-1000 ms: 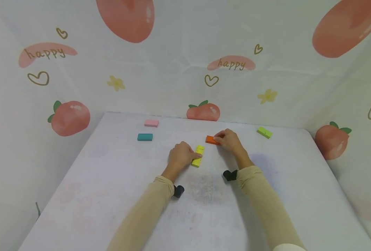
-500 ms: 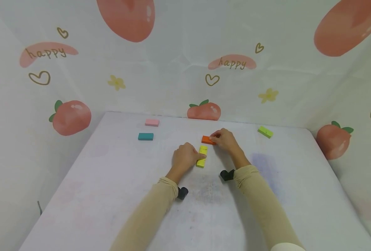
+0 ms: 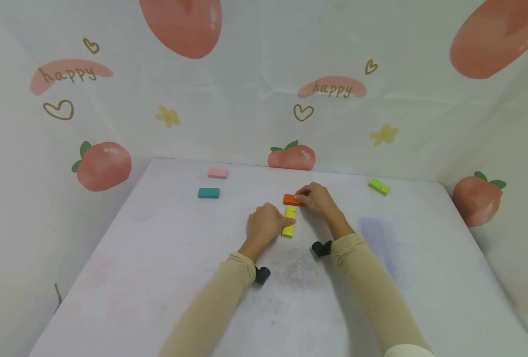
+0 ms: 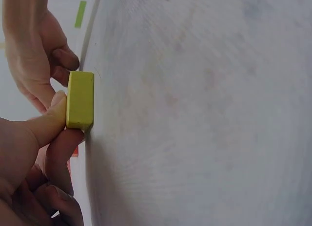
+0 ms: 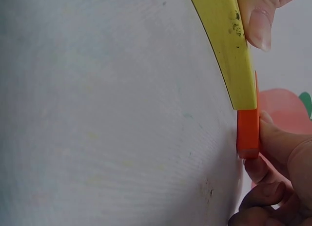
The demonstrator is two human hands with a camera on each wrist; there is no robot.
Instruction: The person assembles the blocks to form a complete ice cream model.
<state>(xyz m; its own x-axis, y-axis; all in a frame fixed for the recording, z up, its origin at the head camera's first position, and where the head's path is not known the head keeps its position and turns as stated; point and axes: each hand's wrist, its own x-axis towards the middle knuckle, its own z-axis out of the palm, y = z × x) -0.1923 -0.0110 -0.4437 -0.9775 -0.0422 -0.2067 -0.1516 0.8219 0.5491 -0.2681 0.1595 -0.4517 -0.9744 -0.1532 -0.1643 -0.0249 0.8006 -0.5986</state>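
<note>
On the white table, my left hand [image 3: 264, 225] pinches a yellow rectangular block [image 3: 291, 211], its thumb lying across the top. The block points away from me, and its near end faces the left wrist view, where the block [image 4: 81, 100] appears tilted on its side. My right hand [image 3: 320, 201] pinches the right end of an orange block [image 3: 289, 200], thumb on top. The orange block lies crosswise just beyond the far end of the yellow one. In the right wrist view the end of the yellow block [image 5: 228, 50], dark specks on it, overlaps the orange block [image 5: 248, 133].
At the back left lie a pink block [image 3: 218, 173] and a teal block [image 3: 209, 193]. A lime green block [image 3: 379, 187] sits at the back right. Behind the table hangs a white printed cloth [image 3: 246, 89]. Black wrist devices [image 3: 321, 249] sit at both cuffs.
The orange block has slid left under my right hand, and my left hand has moved the yellow block slightly right. The two blocks are now closer together, the orange one beyond the yellow end.
</note>
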